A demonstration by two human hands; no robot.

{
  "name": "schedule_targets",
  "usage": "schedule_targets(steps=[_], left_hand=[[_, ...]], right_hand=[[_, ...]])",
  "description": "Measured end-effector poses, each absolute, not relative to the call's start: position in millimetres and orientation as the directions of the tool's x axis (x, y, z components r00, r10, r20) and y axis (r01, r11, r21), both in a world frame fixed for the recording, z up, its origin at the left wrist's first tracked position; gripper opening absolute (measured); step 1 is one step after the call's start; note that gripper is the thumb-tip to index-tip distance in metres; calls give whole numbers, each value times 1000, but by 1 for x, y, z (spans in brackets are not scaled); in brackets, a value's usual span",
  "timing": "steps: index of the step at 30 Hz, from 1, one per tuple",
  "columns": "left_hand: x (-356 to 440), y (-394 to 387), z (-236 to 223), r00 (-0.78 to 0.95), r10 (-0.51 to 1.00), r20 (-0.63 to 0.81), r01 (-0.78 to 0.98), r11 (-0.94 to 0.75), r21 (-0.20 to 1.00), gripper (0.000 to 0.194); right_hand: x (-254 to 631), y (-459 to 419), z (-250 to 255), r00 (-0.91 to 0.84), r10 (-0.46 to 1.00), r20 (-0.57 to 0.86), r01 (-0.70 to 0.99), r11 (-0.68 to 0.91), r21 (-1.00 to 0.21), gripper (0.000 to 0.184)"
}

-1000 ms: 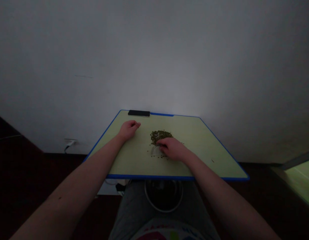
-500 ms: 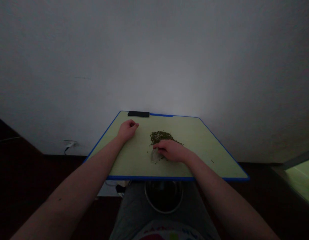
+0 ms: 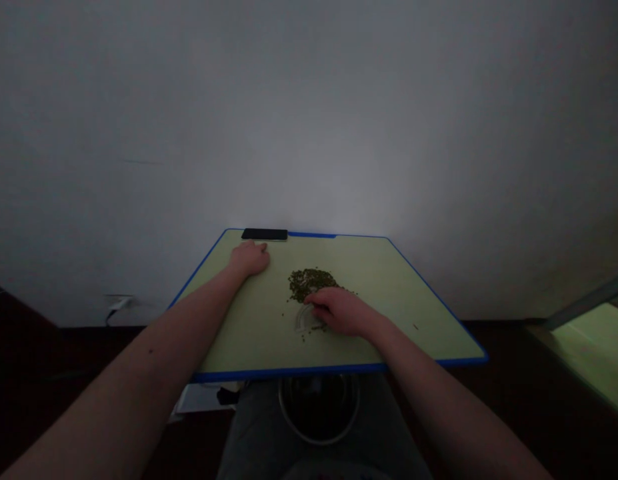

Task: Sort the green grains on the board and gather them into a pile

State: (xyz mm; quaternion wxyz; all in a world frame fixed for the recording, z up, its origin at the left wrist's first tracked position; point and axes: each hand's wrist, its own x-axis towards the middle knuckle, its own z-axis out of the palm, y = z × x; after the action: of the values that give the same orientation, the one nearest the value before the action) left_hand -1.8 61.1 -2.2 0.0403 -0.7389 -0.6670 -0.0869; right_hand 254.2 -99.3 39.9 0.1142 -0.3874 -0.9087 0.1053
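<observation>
Small green pulses [image 3: 309, 283] are heaped near the middle of a pale-green board [image 3: 299, 371] with a blue edge.

Most of the pulses are gathered into one mound, while a loose scatter is left around its near side, beside and around a clear curved piece [image 3: 303, 319]. The right hand [image 3: 341, 312] is laid against that piece, narrowly cupped, though whether it is gripped cannot be told. The left hand [image 3: 249, 259] is rested on the board, loosely curled, with nothing seen held in it, not far from a black phone [image 3: 264, 234] at the far edge. A dark round bowl [image 3: 319, 442] is seen below the board, its contents lost in shadow.
</observation>
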Motion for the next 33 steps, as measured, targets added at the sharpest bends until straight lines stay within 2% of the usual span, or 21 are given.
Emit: schedule_targets(steps=[6,10,19,33], left_hand=[[2,82,0,170,979,113,984,-162,-78,55],[2,87,-2,212,969,126,972,-196,-128,55],[0,92,-3,202,973,108,976,-191,-106,55],[2,90,-1,176,977,119,983,-168,-76,57]], right_hand=[[256,-94,35,-661,740,124,684,662,-307,33],[259,-92,31,-660,738,136,677,664,-318,33],[260,-90,31,-661,743,111,683,656,-323,31],[277,-103,39,-544,836,72,788,538,-298,34]])
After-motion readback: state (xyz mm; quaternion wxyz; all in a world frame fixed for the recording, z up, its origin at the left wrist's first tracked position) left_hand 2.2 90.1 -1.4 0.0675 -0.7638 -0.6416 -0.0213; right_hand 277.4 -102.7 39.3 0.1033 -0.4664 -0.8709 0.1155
